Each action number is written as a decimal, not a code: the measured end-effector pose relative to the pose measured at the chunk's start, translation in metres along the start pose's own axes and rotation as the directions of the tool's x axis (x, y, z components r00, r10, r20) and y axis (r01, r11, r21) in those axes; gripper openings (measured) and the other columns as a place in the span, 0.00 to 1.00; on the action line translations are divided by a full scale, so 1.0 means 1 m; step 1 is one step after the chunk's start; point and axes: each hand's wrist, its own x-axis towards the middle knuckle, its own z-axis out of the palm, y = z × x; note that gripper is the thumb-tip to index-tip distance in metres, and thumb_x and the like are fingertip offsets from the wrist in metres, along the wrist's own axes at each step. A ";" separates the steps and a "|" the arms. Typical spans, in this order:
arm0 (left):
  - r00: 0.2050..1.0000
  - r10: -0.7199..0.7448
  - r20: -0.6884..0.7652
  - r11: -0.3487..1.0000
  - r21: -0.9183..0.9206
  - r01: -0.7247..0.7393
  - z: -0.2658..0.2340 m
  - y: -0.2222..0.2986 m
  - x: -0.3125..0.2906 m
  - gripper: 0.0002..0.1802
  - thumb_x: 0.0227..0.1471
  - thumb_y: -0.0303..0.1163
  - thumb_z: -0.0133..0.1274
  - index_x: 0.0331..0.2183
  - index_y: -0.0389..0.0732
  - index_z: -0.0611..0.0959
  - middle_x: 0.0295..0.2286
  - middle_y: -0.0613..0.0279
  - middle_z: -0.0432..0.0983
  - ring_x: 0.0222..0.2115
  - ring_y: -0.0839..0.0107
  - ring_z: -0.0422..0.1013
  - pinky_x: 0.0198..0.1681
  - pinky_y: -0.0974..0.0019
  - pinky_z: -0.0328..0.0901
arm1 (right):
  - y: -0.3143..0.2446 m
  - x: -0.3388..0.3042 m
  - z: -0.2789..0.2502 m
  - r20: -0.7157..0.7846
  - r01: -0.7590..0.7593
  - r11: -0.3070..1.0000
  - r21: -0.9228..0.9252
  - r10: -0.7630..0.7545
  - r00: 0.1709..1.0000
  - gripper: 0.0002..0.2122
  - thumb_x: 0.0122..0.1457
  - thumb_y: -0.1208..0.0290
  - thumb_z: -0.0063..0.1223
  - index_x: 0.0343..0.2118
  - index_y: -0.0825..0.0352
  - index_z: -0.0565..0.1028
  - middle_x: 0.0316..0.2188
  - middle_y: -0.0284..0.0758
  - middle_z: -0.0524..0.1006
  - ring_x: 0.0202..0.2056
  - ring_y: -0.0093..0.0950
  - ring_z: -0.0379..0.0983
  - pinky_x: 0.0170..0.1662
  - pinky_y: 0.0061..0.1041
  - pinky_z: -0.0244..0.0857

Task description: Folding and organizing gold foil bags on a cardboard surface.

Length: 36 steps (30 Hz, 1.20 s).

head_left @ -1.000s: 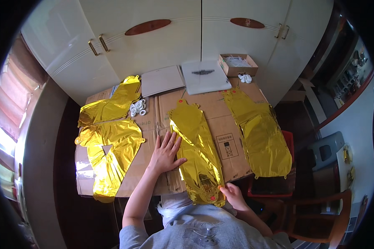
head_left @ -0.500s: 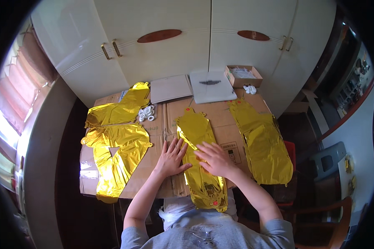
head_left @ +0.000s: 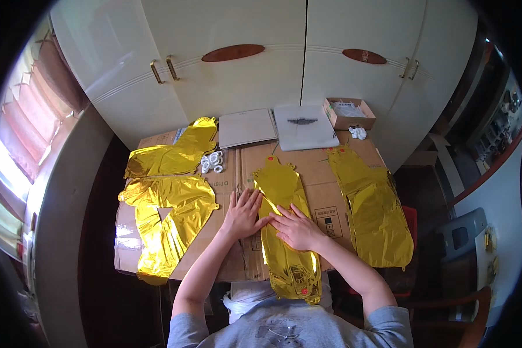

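Nearest, the long gold foil balloon, deflated and flat [head_left: 290,264], lies lengthwise across the middle of the brown printed cardboard [head_left: 322,180], its closer end, marked with a red dot, hanging past the cardboard's near edge. For flat-handed work on such thin, slippery film, I judge it best to let the left hand anchor one side while the right passes lightly outward from it, palm low, nails kept off the foil and no crease folded under; the overhanging end could drag the rest askew. Both forearms angle inward from below. The left hand [head_left: 242,219] rests palm down with its fingers aimed toward the far edge, the fingertips and thumb overlapping the balloon's left margin; the right hand [head_left: 298,231] lies across its middle, turned leftward, fingers parted. Neither hand is clamped on anything; whether the left thumb meets the right fingertips I cannot tell. Toward the left edge is a gold foil piece with a triangular gap [head_left: 188,200], and along the right edge a broad gold foil piece [head_left: 377,220]. Farther back sit white ring-shaped rolls [head_left: 213,161] and, at the far left corner, another gold foil piece [head_left: 180,156]; along the far edge, a beige flat panel [head_left: 246,130], a whitish flat panel [head_left: 304,130] and a small cardboard box [head_left: 362,119].
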 end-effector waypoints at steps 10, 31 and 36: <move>0.997 -0.021 0.073 0.999 0.033 0.018 0.002 -0.030 0.030 0.58 0.44 0.73 0.45 0.61 0.34 0.61 0.61 0.54 0.56 0.63 0.57 0.50 0.65 0.39 0.38 | 0.002 -0.001 0.006 0.027 -0.013 0.999 0.040 0.012 1.000 0.24 0.65 0.57 0.40 0.62 0.60 0.62 0.65 0.31 0.58 0.67 0.28 0.47 0.69 0.45 0.34; 0.825 0.562 0.063 0.774 -0.392 -0.497 -0.008 0.027 0.095 0.27 0.61 0.52 0.38 0.53 0.46 0.76 0.55 0.63 0.68 0.56 0.61 0.63 0.55 0.53 0.58 | -0.001 0.000 -0.007 0.197 -0.137 0.979 0.153 0.106 0.975 0.23 0.64 0.57 0.40 0.60 0.56 0.65 0.58 0.31 0.67 0.62 0.29 0.57 0.64 0.49 0.41; 0.891 0.450 0.061 0.865 -0.278 -0.418 0.002 0.033 0.094 0.28 0.61 0.53 0.37 0.55 0.48 0.74 0.56 0.66 0.67 0.56 0.62 0.62 0.56 0.55 0.55 | 0.001 0.000 -0.004 0.183 -0.101 0.988 0.120 0.078 0.980 0.23 0.63 0.57 0.41 0.60 0.56 0.65 0.56 0.34 0.68 0.61 0.29 0.59 0.65 0.48 0.39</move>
